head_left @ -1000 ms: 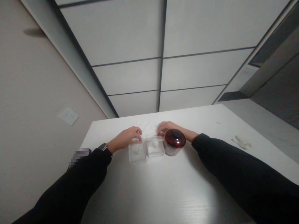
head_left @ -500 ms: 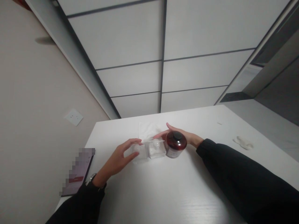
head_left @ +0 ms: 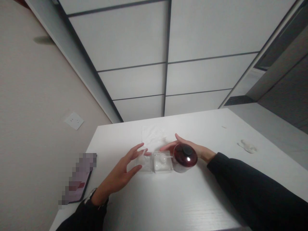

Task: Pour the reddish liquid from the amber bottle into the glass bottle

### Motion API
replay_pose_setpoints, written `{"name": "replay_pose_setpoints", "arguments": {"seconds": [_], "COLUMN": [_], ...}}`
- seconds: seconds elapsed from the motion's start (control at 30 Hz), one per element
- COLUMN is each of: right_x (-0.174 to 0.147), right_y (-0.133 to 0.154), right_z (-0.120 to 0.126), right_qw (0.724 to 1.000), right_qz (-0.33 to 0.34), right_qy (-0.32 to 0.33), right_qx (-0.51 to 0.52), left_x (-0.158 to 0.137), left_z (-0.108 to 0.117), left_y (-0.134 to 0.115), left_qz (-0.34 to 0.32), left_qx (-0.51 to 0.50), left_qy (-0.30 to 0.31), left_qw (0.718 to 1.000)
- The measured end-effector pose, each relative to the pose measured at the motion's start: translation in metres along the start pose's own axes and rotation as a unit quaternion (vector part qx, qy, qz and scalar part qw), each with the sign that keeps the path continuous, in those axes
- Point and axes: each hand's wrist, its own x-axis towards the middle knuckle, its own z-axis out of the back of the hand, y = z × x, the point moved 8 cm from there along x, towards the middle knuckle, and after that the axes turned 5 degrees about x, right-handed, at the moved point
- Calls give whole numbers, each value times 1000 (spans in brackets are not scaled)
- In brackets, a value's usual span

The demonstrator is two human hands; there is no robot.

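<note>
Two small square clear containers stand side by side on the white table (head_left: 183, 199), with a dark red bottle (head_left: 184, 158) with a black cap upright to their right. A small clear spoon-like piece lies in the middle container (head_left: 163, 165), its handle toward the bottle. My left hand (head_left: 125, 168) is at the left container (head_left: 145, 166), thumb and fingers spread around it; another thin handle sticks up there by my fingers. My right hand (head_left: 190, 146) rests behind the bottle with its thumb raised and fingers stretched out, partly hidden by it.
A thin white sheet (head_left: 152, 134) lies behind the containers. A crumpled whitish piece (head_left: 247, 146) and a small sliver (head_left: 224, 127) are on the right. At the left edge, a tablet-like device (head_left: 79, 183) leans near the wall. White panelled doors (head_left: 137, 41) rise behind the table.
The two containers and the bottle have moved nearer to me and slightly to the right, along with my right hand. My left hand has shifted a little, its fingers still spread.
</note>
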Motion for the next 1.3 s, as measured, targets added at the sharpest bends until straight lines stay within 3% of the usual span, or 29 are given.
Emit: {"name": "replay_pose_setpoints", "arguments": {"seconds": [0.23, 0.37, 0.53, 0.87, 1.07, 1.3], "right_x": [4, -6, -33, -64, -67, -67], "right_y": [-5, 10, 19, 5, 0, 0], "right_z": [5, 16, 26, 52, 66, 70], "right_qw": [999, 989, 974, 940, 928, 927], "right_qz": [32, 98, 145, 209, 225, 227], "right_qy": [-15, -104, -171, -262, -282, -285], "right_qx": [12, 45, 38, 58, 89, 84], "left_x": [2, 1, -1, -2, 39, 126], "left_z": [5, 15, 28, 52, 69, 45], "left_y": [7, -7, -23, -24, 1, 70], "left_qz": [39, 38, 37, 50, 64, 84], "left_qx": [-15, -35, -94, -137, -149, -128], "left_qy": [-140, -201, -223, -256, -267, -225], "left_qw": [989, 978, 970, 956, 950, 962]}}
